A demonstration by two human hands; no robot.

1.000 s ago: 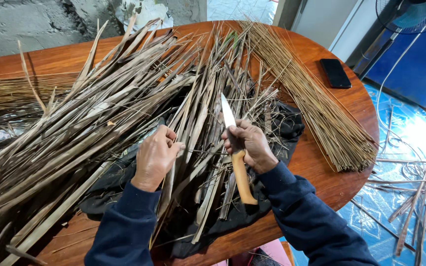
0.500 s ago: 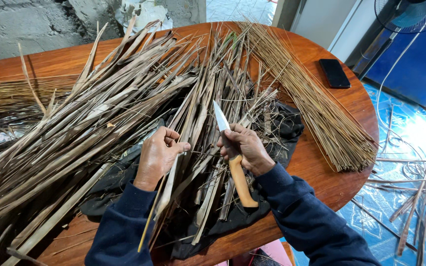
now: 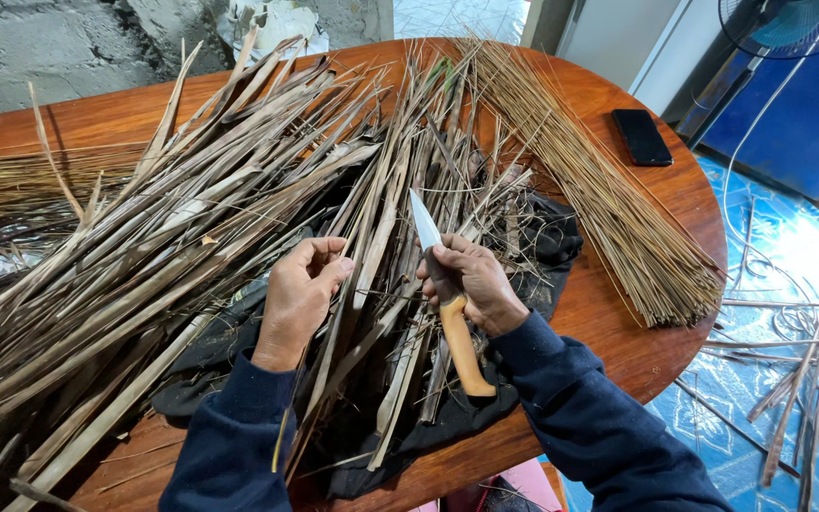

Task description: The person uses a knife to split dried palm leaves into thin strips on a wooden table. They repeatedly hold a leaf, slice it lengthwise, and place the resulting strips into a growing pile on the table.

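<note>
Round and reddish-brown, the wooden table fills most of the view, with grey concrete beyond its far edge and a blue patterned floor to the right, where loose strips lie scattered.

Both arms, in dark blue sleeves, reach forward from the near edge. The left hand is curled, fingers bent over the top of a long dried leaf that runs down toward the person; it pinches that leaf. The right hand is closed around a knife just where the blade meets the pale wooden handle; the handle points back at the person, and the blade points up and away, tilted slightly left. Knife and leaf are close together at the table's near middle, above a black cloth.

No containers are in view. A big heap of dried leaves, brown and grey, flat and narrow, spreads across the left and centre. A bundle of thin sticks lies on the right. A black phone rests near the far right edge.
</note>
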